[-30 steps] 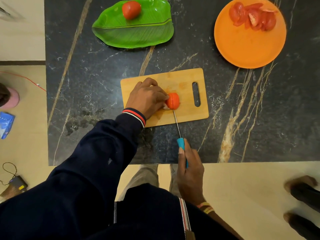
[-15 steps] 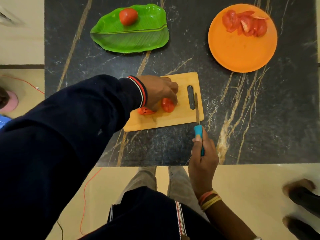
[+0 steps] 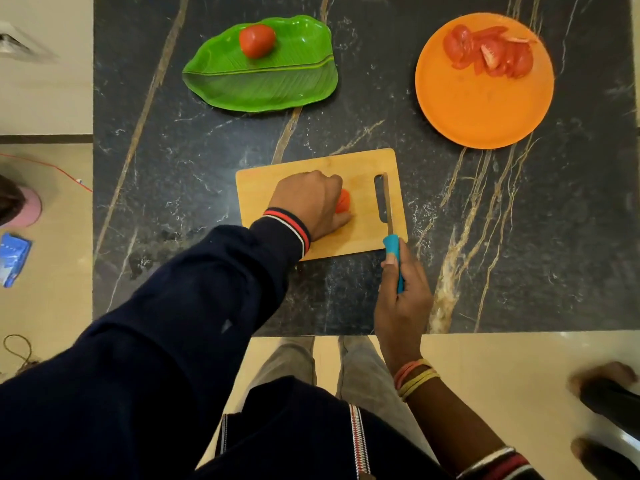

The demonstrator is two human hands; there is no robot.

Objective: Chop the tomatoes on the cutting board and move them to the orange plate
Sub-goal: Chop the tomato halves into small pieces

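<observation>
A wooden cutting board lies in the middle of the black marble table. My left hand rests on it and curls over a cut tomato piece, hiding most of it. My right hand grips the blue handle of a knife; its blade lies along the board's handle slot, to the right of the tomato. The orange plate at the far right holds several tomato slices. A whole tomato sits on the green leaf-shaped plate at the far centre.
The table's near edge runs just below my right hand. Someone's feet stand on the floor at the lower right. A blue packet and cables lie on the floor to the left.
The knife left the tomato and moved right to the board's slot. My left hand shifted over the tomato pieces and now covers most of them.
</observation>
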